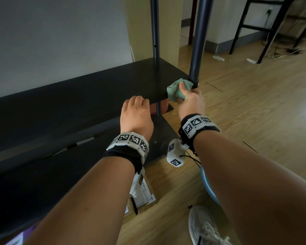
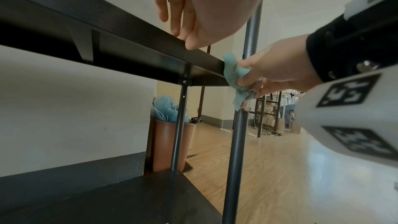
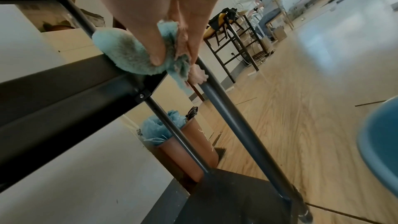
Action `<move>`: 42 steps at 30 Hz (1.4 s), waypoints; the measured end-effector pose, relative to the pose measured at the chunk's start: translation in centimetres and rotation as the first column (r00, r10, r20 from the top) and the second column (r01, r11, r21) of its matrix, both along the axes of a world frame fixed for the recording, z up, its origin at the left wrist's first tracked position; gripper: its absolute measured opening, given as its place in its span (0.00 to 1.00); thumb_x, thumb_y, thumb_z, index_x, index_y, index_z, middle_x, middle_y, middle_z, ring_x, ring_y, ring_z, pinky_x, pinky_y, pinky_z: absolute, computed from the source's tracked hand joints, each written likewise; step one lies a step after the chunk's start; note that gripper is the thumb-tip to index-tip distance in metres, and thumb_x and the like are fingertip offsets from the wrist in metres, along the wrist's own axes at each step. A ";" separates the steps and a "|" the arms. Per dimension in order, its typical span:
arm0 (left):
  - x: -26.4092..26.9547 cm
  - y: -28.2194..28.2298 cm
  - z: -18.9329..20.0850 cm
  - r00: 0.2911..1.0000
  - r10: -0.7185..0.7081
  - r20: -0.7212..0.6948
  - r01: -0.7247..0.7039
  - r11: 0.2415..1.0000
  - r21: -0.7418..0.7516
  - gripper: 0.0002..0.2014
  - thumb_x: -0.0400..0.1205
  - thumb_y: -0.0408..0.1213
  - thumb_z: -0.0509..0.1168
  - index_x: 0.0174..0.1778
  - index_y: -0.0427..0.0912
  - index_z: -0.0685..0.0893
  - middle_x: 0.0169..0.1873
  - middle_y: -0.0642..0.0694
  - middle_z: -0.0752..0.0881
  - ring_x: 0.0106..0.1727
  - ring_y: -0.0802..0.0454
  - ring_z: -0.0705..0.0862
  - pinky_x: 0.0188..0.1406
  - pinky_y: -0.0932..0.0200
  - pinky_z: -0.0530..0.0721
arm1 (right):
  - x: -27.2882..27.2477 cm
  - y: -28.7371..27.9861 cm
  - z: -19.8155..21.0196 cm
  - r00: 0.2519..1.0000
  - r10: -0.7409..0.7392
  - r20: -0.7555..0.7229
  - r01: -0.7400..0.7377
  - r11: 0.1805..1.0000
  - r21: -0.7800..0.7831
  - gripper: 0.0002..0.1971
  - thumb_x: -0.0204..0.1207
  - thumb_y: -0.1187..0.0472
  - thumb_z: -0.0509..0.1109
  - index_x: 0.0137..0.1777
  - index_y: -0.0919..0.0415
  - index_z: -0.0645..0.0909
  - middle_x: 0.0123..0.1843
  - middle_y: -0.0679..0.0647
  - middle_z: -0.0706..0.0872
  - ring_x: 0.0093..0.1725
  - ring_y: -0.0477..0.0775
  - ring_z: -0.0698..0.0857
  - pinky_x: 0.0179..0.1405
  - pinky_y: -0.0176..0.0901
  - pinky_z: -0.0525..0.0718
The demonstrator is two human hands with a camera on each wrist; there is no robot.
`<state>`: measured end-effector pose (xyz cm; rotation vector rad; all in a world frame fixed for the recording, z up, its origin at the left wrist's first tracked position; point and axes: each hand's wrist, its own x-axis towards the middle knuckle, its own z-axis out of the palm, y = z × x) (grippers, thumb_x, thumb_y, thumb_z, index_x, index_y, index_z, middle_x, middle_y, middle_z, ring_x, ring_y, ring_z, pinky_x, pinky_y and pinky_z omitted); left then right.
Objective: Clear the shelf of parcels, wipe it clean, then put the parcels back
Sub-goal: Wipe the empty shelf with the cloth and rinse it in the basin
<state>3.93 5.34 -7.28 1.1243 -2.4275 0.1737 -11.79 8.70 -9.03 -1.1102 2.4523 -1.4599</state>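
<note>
1. Our shelf (image 1: 88, 96) stands bare of parcels, so we judge the wiping step is in hand.
2. A parcel (image 1: 143, 195) lies on the floor, just beside the lower board.
3. Our left hand (image 1: 136, 115) rests on the shelf's front edge, fingers loosely bent, holding nothing.
4. Our right hand (image 1: 191, 101) grips the green cloth (image 1: 175, 91) at the shelf's right corner, against the post (image 1: 198, 41); next, we would sweep it leftward along the board.

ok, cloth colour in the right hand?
Light teal, with a pinkish frayed edge; the cloth shows best in the right wrist view.
</note>
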 end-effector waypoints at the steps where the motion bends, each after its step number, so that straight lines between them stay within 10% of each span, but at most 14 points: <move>1: 0.1 0.2 0.0 1.000 -0.007 0.011 0.007 1.000 0.013 0.19 0.76 0.25 0.62 0.64 0.34 0.83 0.62 0.39 0.83 0.70 0.40 0.77 0.75 0.49 0.68 | 0.0 0.4 0.0 0.999 0.010 -0.033 -0.009 0.999 0.041 0.27 0.80 0.67 0.67 0.78 0.49 0.72 0.71 0.55 0.74 0.67 0.58 0.78 0.71 0.48 0.76; 9: -0.7 4.1 -1.6 0.975 -0.188 0.121 0.175 0.978 0.112 0.28 0.79 0.26 0.57 0.77 0.42 0.68 0.75 0.47 0.69 0.79 0.48 0.64 0.79 0.52 0.60 | -1.3 5.4 -5.2 0.999 -0.034 0.040 0.018 0.939 0.345 0.24 0.81 0.62 0.62 0.75 0.43 0.74 0.65 0.57 0.76 0.54 0.55 0.81 0.57 0.42 0.77; 22: -7.7 8.0 -12.9 0.908 -0.341 0.243 0.199 0.862 0.466 0.24 0.80 0.27 0.58 0.73 0.44 0.73 0.70 0.47 0.75 0.72 0.47 0.72 0.72 0.50 0.73 | -6.5 12.0 -16.4 0.979 -0.181 0.095 0.041 0.629 0.777 0.20 0.82 0.65 0.56 0.71 0.53 0.79 0.66 0.62 0.82 0.68 0.63 0.78 0.65 0.54 0.81; 35: -9.1 9.1 -19.3 0.879 -0.390 0.274 0.179 0.803 0.568 0.23 0.81 0.27 0.58 0.74 0.43 0.73 0.75 0.46 0.71 0.76 0.46 0.69 0.75 0.50 0.69 | -7.3 14.6 -22.7 0.967 -0.220 0.128 -0.026 0.415 0.909 0.14 0.82 0.68 0.57 0.58 0.69 0.83 0.60 0.64 0.85 0.60 0.65 0.84 0.49 0.47 0.77; 42: -7.9 8.7 -19.1 0.893 -0.370 0.258 0.174 0.810 0.560 0.24 0.82 0.28 0.57 0.75 0.44 0.72 0.76 0.46 0.71 0.77 0.47 0.69 0.76 0.50 0.69 | -6.1 13.3 -20.3 0.998 -0.060 0.030 -0.003 0.404 0.915 0.14 0.82 0.69 0.57 0.60 0.67 0.83 0.60 0.61 0.86 0.63 0.62 0.83 0.58 0.47 0.80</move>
